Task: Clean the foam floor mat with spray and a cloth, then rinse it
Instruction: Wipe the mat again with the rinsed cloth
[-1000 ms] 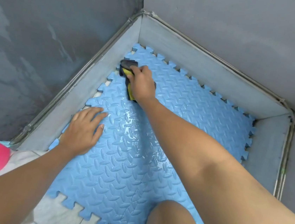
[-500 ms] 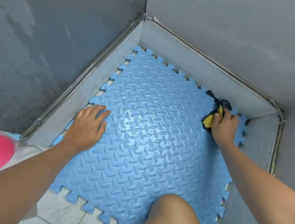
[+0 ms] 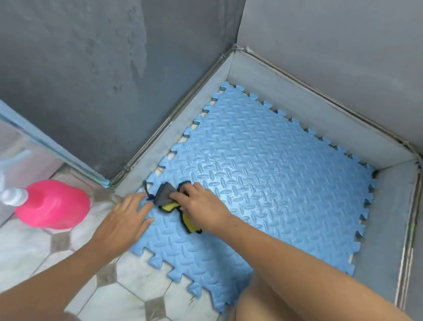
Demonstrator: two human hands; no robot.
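Probably mid-wipe: right hand point(image 3: 200, 206) grips the cloth point(image 3: 165, 197) on the mat point(image 3: 268, 180), left hand point(image 3: 124, 219) spread flat beside it; rinsing remains.

The right hand point(image 3: 201, 206) holds a grey and yellow cloth point(image 3: 165, 194) on the blue mat point(image 3: 268, 180), near left. The left hand point(image 3: 124, 223) lies flat beside it.

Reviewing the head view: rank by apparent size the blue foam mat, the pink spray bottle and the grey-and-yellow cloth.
1. blue foam mat, by far the largest.
2. pink spray bottle, clearly smaller.
3. grey-and-yellow cloth, smallest as seen; it is bunched and partly hidden under the right hand, so its full size is unsure.
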